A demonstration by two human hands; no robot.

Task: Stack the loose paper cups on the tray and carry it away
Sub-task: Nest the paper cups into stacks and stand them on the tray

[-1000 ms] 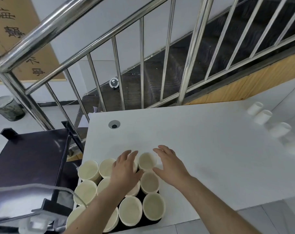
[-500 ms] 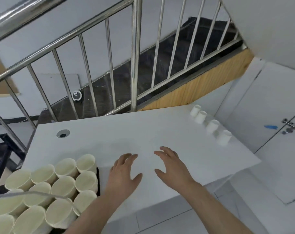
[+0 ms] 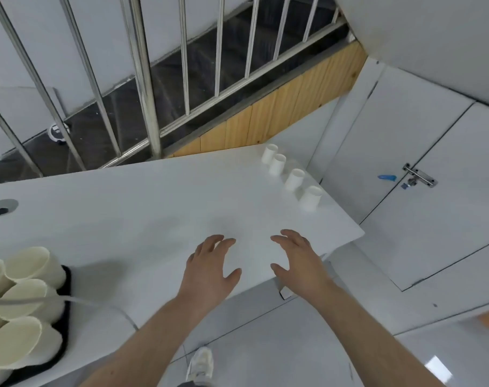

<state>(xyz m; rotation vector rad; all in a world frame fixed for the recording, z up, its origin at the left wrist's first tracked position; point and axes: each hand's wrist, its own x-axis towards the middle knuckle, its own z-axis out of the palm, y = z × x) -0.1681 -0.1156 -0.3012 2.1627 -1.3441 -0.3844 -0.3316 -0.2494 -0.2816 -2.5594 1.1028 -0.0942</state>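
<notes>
Both hands hover over the flat white bench (image 3: 154,208) near its front right part; the left hand (image 3: 209,268) is palm down with its grip spread, fingers loosely extended and thumb out to the side, pinching nothing; the right hand (image 3: 299,261) sits just beside it, grip likewise spread and empty, fingers reaching forward; whether either palm touches the bench surface cannot be told. Four loose white paper cups (image 3: 292,178) stand upright in a slanting row along the bench's far right edge, well apart from both hands; the two farthest cups are just beside each other, the nearer two spaced a little more. At the left edge of the view a black tray (image 3: 66,286) rests on the bench, packed with cream-coloured paper cups (image 3: 25,298) standing open end up; the tray runs out of the frame, so its full load cannot be counted. A thin pale cable (image 3: 78,301) crosses in front of those cups. A round grey cable port (image 3: 1,207) is set into the bench near its far left. Behind the bench rises a stainless steel stair railing (image 3: 142,79) with dark steps beyond it and a light wooden panel (image 3: 279,115) below; to the right is a white door (image 3: 433,219) with a metal latch (image 3: 418,175); a pale sneaker (image 3: 200,364) shows on the tiled floor between the forearms.
</notes>
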